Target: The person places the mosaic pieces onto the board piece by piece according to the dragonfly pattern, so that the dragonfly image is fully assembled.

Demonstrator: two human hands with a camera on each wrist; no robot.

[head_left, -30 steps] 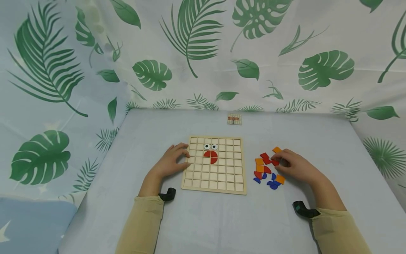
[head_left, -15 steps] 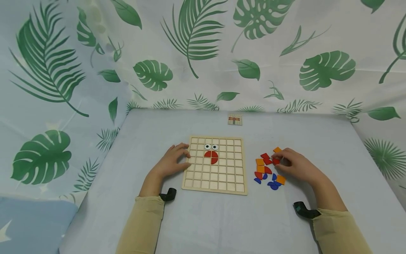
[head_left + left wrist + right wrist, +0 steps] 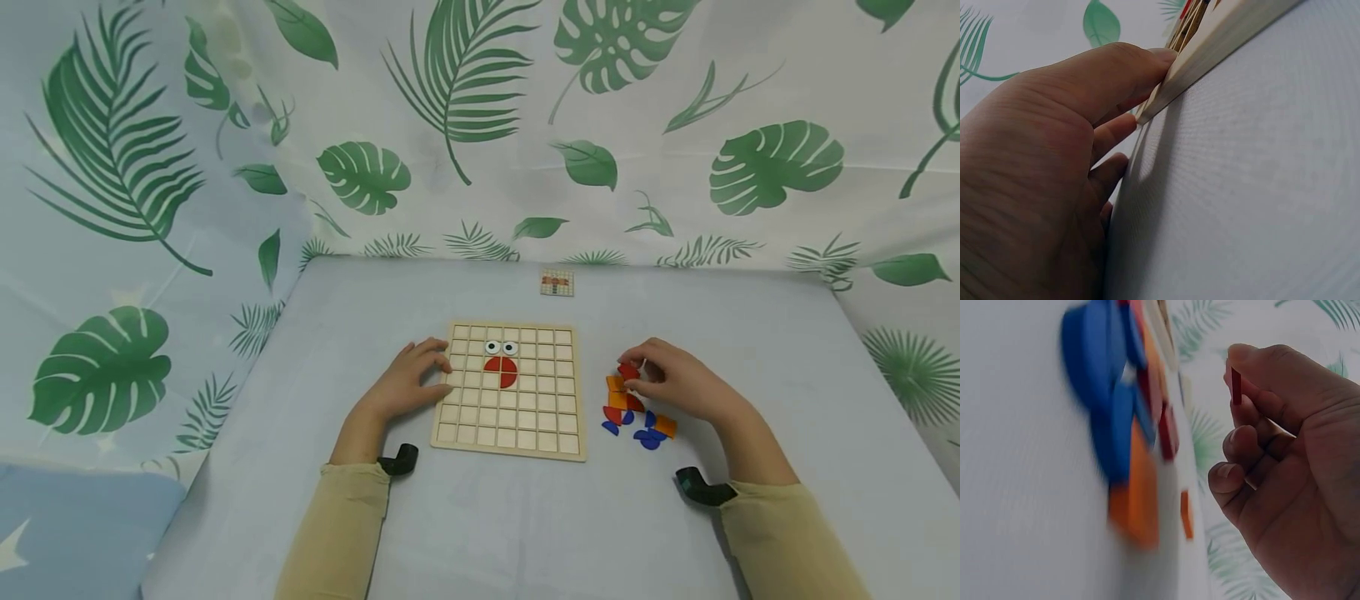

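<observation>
A square wooden grid board [image 3: 525, 417] lies flat in the head view. On it sit two white eye discs [image 3: 510, 347] above several red quarter-circle tiles [image 3: 508, 379]. My left hand [image 3: 403, 382] rests at its left edge, thumb and fingers spread along the rim; the left wrist view shows the thumb tip [image 3: 1163, 56] against the board's edge. My right hand [image 3: 678, 379] is over the loose pieces and pinches a small red tile [image 3: 1236, 386] between thumb and forefinger, seen edge-on in the right wrist view. Its other fingers are curled in.
Loose tiles lie right of the board: orange squares [image 3: 617, 399], red ones [image 3: 612, 415] and blue half-rounds [image 3: 649, 440]. A small pattern card [image 3: 557, 283] lies behind the board. A leaf-printed cloth [image 3: 480, 208] hangs along the table's back and sides.
My right hand has moved left across the loose tiles with the red tile pinched, now over the upper red ones. The left hand has stayed at the board's edge.
</observation>
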